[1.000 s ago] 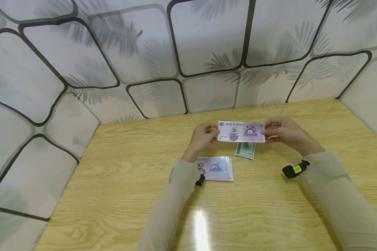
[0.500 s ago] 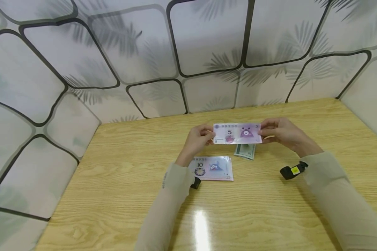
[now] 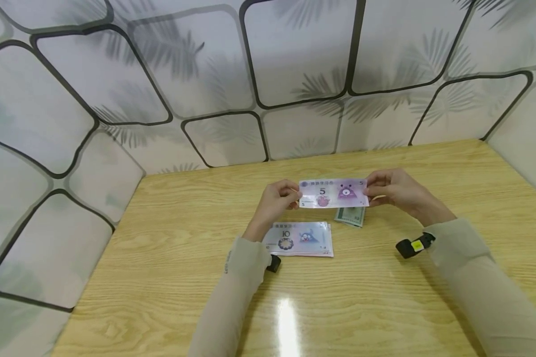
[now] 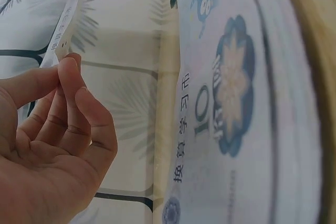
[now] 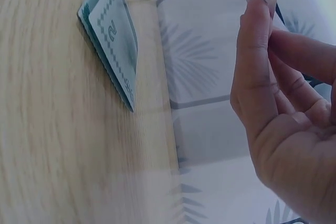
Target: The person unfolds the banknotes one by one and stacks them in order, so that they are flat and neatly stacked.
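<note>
A purple play-money banknote (image 3: 333,193) marked 5 is held stretched out flat above the table, its printed face toward the head camera. My left hand (image 3: 273,202) pinches its left end between thumb and fingers; the left wrist view shows that hand (image 4: 63,129) gripping the note's edge. At the other end my right hand (image 3: 397,191) pinches the note with thumb and fingers. Below my left hand lies a stack of banknotes (image 3: 301,239) with a 10 on top. A green banknote (image 3: 351,216), partly hidden behind the held note, lies folded on the table (image 5: 52,145).
The wooden table (image 3: 161,277) reaches back to a wall (image 3: 223,79) with a leaf and line pattern. A black wrist strap (image 3: 414,246) sits at my right cuff, and another dark device (image 3: 273,264) at the left.
Both hands have drifted left and slightly toward me with the purple banknote between them. More of the 10 stack shows now. The stack and green banknote stay on the table.
</note>
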{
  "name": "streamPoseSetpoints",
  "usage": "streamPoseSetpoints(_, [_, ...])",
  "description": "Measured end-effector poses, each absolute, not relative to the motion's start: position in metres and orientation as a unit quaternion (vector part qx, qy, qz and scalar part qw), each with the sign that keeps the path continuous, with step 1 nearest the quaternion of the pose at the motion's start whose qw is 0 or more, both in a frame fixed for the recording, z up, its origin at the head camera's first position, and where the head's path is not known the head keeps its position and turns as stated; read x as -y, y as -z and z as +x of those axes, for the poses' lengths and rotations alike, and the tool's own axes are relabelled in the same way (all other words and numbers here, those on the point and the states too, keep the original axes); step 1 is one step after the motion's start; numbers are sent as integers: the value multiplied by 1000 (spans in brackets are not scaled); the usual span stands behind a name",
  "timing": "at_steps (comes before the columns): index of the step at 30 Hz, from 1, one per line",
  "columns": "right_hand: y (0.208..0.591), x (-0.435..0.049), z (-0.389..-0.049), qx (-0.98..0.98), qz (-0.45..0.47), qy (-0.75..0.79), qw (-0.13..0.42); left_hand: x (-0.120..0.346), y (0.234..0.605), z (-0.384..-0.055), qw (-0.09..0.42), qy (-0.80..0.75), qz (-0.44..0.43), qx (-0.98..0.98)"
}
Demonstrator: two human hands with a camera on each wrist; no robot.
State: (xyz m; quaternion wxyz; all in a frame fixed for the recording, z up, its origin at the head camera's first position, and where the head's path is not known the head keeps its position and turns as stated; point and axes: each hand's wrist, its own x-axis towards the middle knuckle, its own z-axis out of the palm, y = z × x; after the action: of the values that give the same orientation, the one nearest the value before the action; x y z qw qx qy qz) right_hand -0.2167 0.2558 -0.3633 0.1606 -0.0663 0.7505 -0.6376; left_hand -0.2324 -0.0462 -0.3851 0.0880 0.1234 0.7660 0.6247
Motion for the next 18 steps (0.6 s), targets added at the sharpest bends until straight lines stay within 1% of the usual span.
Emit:
streamPoseSetpoints(5, [363,-253,-215,-743,-62,644,169,51,384,-230,90,-621,120,-769])
streamPoseSetpoints(9, [364,-251,-213,-734,-75,652,174,55,383,-227,95,-622,110,-769])
streamPoseSetpoints(14, [364,-249,-210,-734,-92,651,171,58,384,-224,101,-629,94,-765])
streamPoseSetpoints(18, [365,-247,-209,-733,-100,651,172,62,384,-222,100,-628,101,-765])
